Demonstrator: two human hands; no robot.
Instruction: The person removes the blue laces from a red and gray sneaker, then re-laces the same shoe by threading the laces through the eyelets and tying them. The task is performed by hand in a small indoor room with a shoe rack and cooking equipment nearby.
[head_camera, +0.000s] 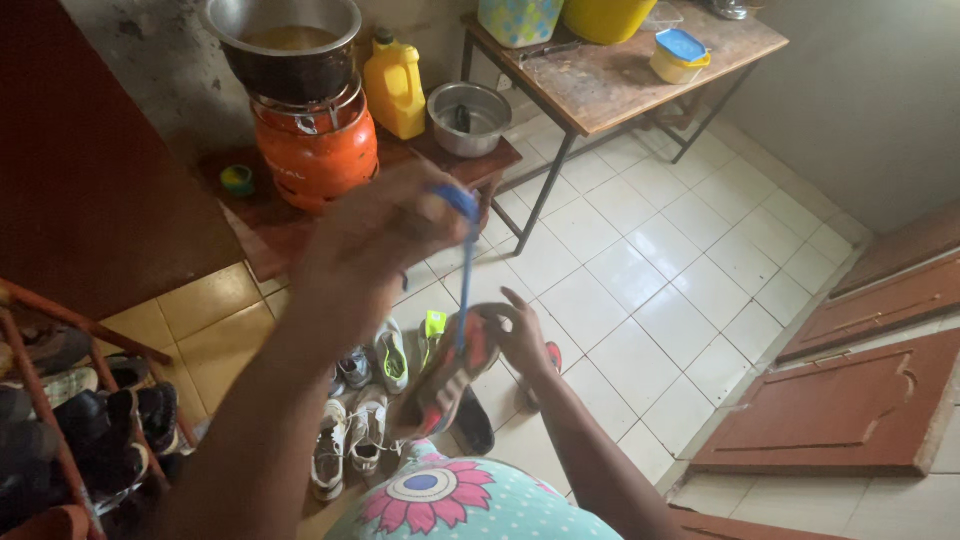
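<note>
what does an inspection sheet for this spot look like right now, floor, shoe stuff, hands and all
surface: white tiled floor, yellow tiles nearer the rack.
job's things: orange-soled shoe held up; blue lace stretched from it up to the raised hand.
clutter: several pale sneakers on the floor; shoe rack full of dark shoes.
grippers: left hand raised, blurred, fingers pinching the lace end; right hand gripping the shoe.
cables: nothing seen.
surroundings: orange gas cylinder with a pot on top, yellow jerrycan, metal bowl, wooden table, brown door panels lying on the floor.
</note>
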